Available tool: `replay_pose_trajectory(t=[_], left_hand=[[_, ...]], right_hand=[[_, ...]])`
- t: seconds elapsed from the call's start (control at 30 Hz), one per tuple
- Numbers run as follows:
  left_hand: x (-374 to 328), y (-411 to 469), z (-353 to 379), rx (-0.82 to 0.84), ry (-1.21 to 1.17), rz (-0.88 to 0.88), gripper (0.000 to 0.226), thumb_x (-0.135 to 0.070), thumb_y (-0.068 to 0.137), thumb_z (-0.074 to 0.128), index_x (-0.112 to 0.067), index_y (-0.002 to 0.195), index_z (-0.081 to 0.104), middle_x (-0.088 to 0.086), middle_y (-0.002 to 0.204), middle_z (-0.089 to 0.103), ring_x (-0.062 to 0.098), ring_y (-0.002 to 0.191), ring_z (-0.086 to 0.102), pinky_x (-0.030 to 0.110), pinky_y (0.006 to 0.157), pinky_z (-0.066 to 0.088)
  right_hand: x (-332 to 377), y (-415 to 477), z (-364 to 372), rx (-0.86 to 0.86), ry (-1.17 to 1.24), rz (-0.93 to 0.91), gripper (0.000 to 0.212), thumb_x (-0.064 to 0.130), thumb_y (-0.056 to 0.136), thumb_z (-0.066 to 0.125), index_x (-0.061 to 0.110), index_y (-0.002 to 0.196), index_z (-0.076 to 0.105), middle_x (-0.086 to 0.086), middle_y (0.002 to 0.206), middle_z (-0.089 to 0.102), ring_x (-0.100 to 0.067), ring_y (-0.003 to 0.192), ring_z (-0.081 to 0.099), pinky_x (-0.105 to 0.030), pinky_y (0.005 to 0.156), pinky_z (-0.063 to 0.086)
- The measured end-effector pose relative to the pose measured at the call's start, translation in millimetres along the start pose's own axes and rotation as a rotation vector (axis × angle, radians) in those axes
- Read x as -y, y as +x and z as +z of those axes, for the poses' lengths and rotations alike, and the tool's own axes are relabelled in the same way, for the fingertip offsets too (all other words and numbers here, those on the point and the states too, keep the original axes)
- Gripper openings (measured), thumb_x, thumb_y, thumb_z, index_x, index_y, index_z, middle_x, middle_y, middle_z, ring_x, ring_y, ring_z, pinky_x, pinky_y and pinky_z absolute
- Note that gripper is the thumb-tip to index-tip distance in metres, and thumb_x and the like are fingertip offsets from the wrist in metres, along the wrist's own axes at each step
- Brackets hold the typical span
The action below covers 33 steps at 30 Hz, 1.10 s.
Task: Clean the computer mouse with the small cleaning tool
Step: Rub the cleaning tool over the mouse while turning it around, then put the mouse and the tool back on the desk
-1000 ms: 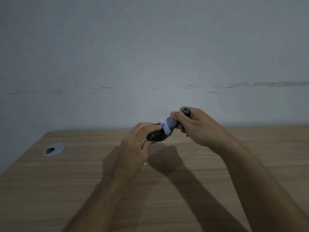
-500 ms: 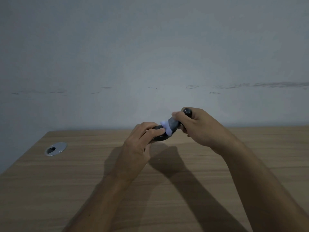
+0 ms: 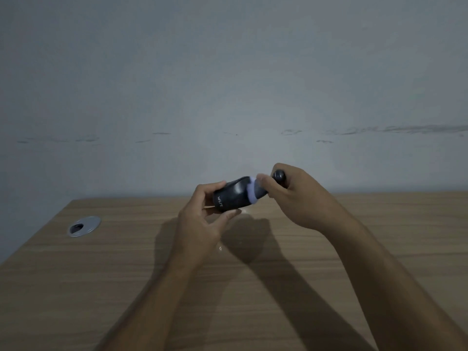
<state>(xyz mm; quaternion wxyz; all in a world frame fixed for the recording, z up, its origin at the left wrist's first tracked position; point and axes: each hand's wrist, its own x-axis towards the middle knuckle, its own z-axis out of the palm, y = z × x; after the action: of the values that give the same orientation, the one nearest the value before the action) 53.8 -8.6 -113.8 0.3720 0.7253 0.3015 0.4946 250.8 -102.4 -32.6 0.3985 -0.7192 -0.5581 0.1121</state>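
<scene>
You've got the mouse (image 3: 231, 196) up over the desk (image 3: 126, 274), cleaning tool (image 3: 255, 190) pressed against its right end, grommet (image 3: 83, 225) far left.

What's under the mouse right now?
Under the mouse, held up by the left hand, lie that hand's fingers, then its shadow on the desk. Its underside is hidden.

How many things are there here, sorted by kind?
Mouse: 1
Cleaning tool: 1
Hands: 2, left hand and right hand
Table: 1
Cable hole cover: 1
Total: 6
</scene>
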Motion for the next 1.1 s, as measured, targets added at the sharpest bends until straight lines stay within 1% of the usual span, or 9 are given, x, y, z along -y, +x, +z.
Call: replay_pose_trajectory(t=[0.2,0.27,0.37,0.43,0.53,0.77,0.9,1.0,1.1], left_hand=[[-0.5,-1.0,-1.5,0.034,0.046,-0.110,0.057,-0.030,0.083,0.096,-0.036,0.134,0.071,-0.021,0.118,0.079,0.001,0.107,0.075,0.017,0.088,0.060],[0.1,0.3,-3.7,0.049,0.068,-0.127,0.056,-0.033,0.083,0.096,-0.040,0.133,0.070,-0.028,0.119,0.077,-0.003,0.109,0.073,0.016,0.086,0.058],[2.6,4.0,-5.7,0.050,0.095,-0.151,0.054,-0.034,0.082,0.096,-0.039,0.129,0.071,-0.021,0.115,0.080,-0.004,0.109,0.072,0.011,0.081,0.055],[3.5,5.1,-6.8,0.049,0.145,-0.201,0.050,-0.034,0.082,0.097,-0.037,0.125,0.072,-0.021,0.111,0.079,-0.013,0.106,0.069,0.000,0.078,0.048],[10.4,8.1,-10.8,0.032,0.222,-0.282,0.049,-0.035,0.081,0.097,-0.031,0.120,0.070,-0.023,0.108,0.076,-0.028,0.096,0.062,-0.006,0.074,0.041],[22.6,12.8,-15.6,0.040,0.410,-0.417,0.057,-0.051,0.075,0.097,-0.025,0.114,0.063,-0.020,0.101,0.070,-0.009,0.088,0.064,0.011,0.060,0.043],[24.2,11.9,-12.8,0.011,0.560,-0.448,0.061,-0.074,0.064,0.087,-0.036,0.103,0.059,-0.018,0.100,0.072,0.012,0.096,0.071,0.038,0.081,0.058],[22.5,5.9,-9.1,0.002,0.596,-0.453,0.059,-0.073,0.067,0.086,-0.035,0.102,0.058,-0.014,0.105,0.071,0.017,0.106,0.070,0.038,0.085,0.056],[15.9,1.5,-3.4,-0.003,0.580,-0.455,0.059,-0.062,0.074,0.090,-0.025,0.111,0.061,-0.014,0.107,0.065,0.021,0.119,0.065,0.036,0.085,0.046]], right_hand=[[-5.6,-1.4,5.7,-0.029,-0.084,0.016,0.045,0.044,0.109,0.054,0.010,0.081,0.045,0.002,0.062,0.043,-0.017,0.054,0.034,-0.030,0.052,0.028],[-4.0,-1.6,7.0,0.026,-0.047,-0.011,0.048,0.048,0.109,0.054,0.007,0.085,0.052,0.002,0.064,0.045,-0.014,0.053,0.035,-0.030,0.054,0.030],[-5.7,0.6,10.0,0.083,-0.037,0.000,0.050,0.052,0.108,0.054,0.006,0.091,0.061,-0.008,0.069,0.062,-0.013,0.053,0.040,-0.031,0.055,0.034],[-16.6,2.9,14.0,0.036,-0.111,0.067,0.048,0.050,0.107,0.056,0.006,0.088,0.058,-0.013,0.074,0.067,-0.019,0.055,0.044,-0.034,0.053,0.034],[-35.3,2.7,19.6,0.087,-0.265,0.180,0.049,0.050,0.105,0.059,0.013,0.074,0.050,-0.006,0.064,0.056,-0.019,0.054,0.043,-0.034,0.051,0.031],[-50.5,5.5,30.3,0.117,-0.465,0.254,0.050,0.048,0.103,0.061,0.013,0.068,0.051,-0.006,0.063,0.051,-0.022,0.057,0.045,-0.035,0.051,0.030],[-55.8,4.5,39.6,0.212,-0.543,0.284,0.052,0.051,0.104,0.050,0.009,0.082,0.071,-0.014,0.081,0.067,-0.031,0.075,0.061,-0.035,0.061,0.044],[-55.8,1.8,53.3,0.308,-0.559,0.249,0.051,0.049,0.108,0.039,0.013,0.098,0.074,-0.012,0.095,0.070,-0.032,0.093,0.065,-0.034,0.068,0.044],[-52.5,2.4,62.8,0.314,-0.578,0.217,0.048,0.041,0.113,0.027,0.019,0.137,0.062,-0.016,0.122,0.066,-0.028,0.090,0.046,-0.034,0.074,0.033]])
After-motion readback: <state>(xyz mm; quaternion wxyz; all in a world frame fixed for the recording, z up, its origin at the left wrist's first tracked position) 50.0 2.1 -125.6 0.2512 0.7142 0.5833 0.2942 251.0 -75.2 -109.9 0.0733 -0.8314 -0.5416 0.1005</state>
